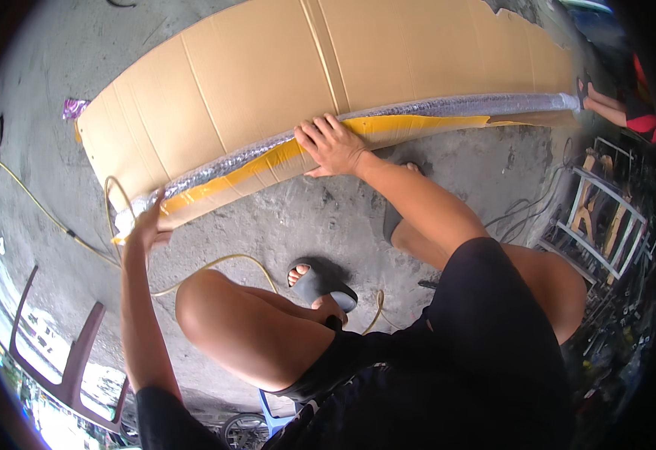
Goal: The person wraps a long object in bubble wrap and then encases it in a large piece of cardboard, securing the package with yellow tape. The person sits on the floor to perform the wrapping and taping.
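Cardboard sheet (268,67) flat on grey floor (230,225), bubble-wrapped length (455,104) along its near side, both hands on that side.
Sheet spans most of the upper view; wrapped length runs nearly end to end. Yellow tape (388,124) lines the cardboard strip on the near side of the wrap. Right hand (333,146) partly open mid-length, fingers across strip and wrap, grip unclear. Left hand (149,227) at left end, fingers and thumb apart; can't tell if it grips.
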Motion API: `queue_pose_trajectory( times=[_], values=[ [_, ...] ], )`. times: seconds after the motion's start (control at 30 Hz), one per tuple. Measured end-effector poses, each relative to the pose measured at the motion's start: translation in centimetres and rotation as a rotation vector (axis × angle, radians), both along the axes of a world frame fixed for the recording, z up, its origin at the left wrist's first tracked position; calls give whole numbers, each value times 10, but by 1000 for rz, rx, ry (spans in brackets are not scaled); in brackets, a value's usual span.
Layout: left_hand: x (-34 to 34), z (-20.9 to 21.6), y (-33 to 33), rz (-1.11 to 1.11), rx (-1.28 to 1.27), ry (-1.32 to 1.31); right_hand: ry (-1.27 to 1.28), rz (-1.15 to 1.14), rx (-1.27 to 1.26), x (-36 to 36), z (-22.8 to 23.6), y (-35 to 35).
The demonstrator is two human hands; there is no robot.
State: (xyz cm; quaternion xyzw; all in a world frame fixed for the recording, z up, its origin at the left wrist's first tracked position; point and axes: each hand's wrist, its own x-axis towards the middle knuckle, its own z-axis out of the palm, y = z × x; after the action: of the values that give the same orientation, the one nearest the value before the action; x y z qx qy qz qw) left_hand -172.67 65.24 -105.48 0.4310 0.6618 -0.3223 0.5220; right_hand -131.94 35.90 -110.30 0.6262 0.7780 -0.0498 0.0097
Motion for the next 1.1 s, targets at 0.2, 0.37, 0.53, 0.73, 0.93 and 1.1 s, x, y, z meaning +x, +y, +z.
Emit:
queue_pose_trajectory(
  times=[0.2,0.37,0.53,0.73,0.93,1.1],
  values=[
    [14,37,-122,-1122,1077,-256,28,55,-73,5,-1,8],
    [46,-37,-92,-1114,1212,-582,37,63,-128,8,8,14],
    [28,-56,-76,-1243,1112,-543,87,83,-187,8,15,20],
    [40,-52,-62,-1257,1143,-658,152,67,-237,9,14,28],
    [51,-38,-47,-1270,949,-632,209,59,-290,16,30,41],
    [62,-29,-37,-1309,862,-620,99,-144,-270,-9,50,21]
  ],
)
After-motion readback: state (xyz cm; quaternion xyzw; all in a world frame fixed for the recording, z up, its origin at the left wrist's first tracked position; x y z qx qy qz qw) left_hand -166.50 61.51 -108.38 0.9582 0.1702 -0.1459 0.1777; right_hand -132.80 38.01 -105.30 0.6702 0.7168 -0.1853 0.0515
